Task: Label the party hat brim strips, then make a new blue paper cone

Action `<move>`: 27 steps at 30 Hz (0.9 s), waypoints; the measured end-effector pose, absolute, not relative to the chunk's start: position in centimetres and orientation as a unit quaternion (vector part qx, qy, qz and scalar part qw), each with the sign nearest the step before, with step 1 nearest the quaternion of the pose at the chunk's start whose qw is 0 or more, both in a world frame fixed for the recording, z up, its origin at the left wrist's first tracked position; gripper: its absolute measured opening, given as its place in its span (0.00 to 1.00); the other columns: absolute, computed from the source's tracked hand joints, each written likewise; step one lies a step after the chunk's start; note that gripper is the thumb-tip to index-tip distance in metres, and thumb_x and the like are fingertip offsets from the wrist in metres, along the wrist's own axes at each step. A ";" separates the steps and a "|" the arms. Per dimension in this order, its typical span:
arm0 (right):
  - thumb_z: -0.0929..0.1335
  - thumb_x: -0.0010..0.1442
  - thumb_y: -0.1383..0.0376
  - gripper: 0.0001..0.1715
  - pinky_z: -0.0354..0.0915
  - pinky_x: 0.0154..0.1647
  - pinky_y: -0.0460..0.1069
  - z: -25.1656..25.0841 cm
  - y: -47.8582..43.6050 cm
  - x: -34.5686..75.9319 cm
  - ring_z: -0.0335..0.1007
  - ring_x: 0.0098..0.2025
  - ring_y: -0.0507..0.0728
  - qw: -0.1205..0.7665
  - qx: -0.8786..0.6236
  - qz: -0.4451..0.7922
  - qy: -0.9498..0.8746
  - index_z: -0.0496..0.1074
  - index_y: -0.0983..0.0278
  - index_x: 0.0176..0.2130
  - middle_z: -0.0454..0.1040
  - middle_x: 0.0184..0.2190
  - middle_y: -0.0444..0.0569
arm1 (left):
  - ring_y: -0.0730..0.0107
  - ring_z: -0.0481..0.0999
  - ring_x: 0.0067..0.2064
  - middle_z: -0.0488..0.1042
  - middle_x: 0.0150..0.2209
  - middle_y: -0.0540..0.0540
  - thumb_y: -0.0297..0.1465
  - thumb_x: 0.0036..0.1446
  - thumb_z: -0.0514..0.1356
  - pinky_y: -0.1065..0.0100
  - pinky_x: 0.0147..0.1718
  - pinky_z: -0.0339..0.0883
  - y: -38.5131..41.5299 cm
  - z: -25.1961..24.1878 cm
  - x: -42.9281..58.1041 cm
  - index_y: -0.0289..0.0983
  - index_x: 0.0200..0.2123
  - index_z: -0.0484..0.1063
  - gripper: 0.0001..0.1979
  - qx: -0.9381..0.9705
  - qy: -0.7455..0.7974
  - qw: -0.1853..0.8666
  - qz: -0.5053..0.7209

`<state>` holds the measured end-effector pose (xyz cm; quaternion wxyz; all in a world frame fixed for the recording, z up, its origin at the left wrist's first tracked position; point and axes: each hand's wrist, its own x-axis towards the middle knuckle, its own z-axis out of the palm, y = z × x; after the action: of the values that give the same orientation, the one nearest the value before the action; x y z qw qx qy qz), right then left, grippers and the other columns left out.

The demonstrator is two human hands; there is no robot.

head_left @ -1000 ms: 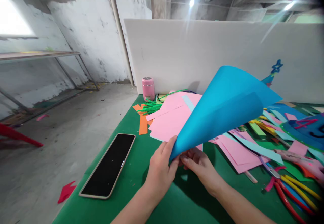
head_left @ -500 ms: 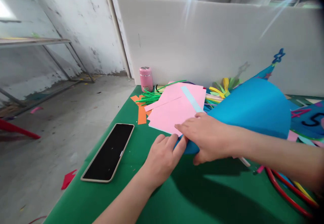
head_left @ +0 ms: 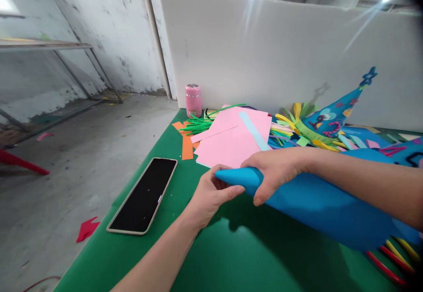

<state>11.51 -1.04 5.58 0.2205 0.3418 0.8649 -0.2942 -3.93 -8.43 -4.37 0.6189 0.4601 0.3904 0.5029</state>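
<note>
A plain blue paper cone (head_left: 317, 204) lies on its side in the air above the green tabletop, its pointed tip toward the left and its wide end at the right. My left hand (head_left: 211, 193) grips the cone near the tip, thumb in front and fingers behind. Farther along, my right hand (head_left: 277, 171) is wrapped over the cone from above, its thumb on the near side. Just behind the hands lies a stack of pink paper sheets (head_left: 228, 140) with a pale blue strip (head_left: 254, 130) across it.
A phone (head_left: 143, 197) lies at the table's left side. Green pipe cleaners (head_left: 195, 125), orange paper pieces (head_left: 187, 147) and a pink bottle (head_left: 193, 101) stand behind it. A decorated party hat (head_left: 337, 113) sits at the back right, before a white board (head_left: 264, 54).
The cone has swung so its wide end dropped right and toward me, uncovering the decorated hat. My left hand has turned to grip the tip; my right hand has shifted slightly right.
</note>
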 end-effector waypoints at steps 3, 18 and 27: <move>0.69 0.40 0.49 0.30 0.60 0.22 0.44 5.7 -0.6 11.6 0.68 0.30 0.55 0.191 0.346 -0.334 0.856 0.69 0.64 0.40 0.72 0.31 0.46 | 0.79 0.63 0.25 0.64 0.24 0.53 0.31 0.43 0.65 0.73 0.25 0.58 -8.5 -4.6 -3.1 0.35 0.28 0.66 0.11 0.362 0.363 0.657 0.553; 0.67 0.43 0.55 0.17 0.56 0.20 0.44 9.1 0.6 7.7 0.67 0.26 0.54 -0.020 0.383 -0.196 0.903 0.70 0.64 0.31 0.73 0.26 0.46 | 0.67 0.70 0.44 0.70 0.43 0.48 0.35 0.51 0.59 0.68 0.41 0.65 -5.1 3.1 -1.2 0.41 0.43 0.62 0.15 0.260 0.340 0.595 0.680; 0.70 0.43 0.55 0.32 0.64 0.37 0.49 10.9 -0.3 9.7 0.67 0.41 0.58 -0.216 0.362 -0.234 0.876 0.62 0.64 0.46 0.70 0.43 0.51 | 0.69 0.70 0.37 0.70 0.35 0.48 0.37 0.52 0.58 0.67 0.36 0.66 -3.0 6.4 -3.3 0.37 0.37 0.63 0.12 0.469 0.389 0.411 0.678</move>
<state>9.69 -0.26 10.91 -0.2157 0.3624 0.8760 -0.2341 -3.35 -3.04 6.39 0.4106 0.4695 0.3894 0.6778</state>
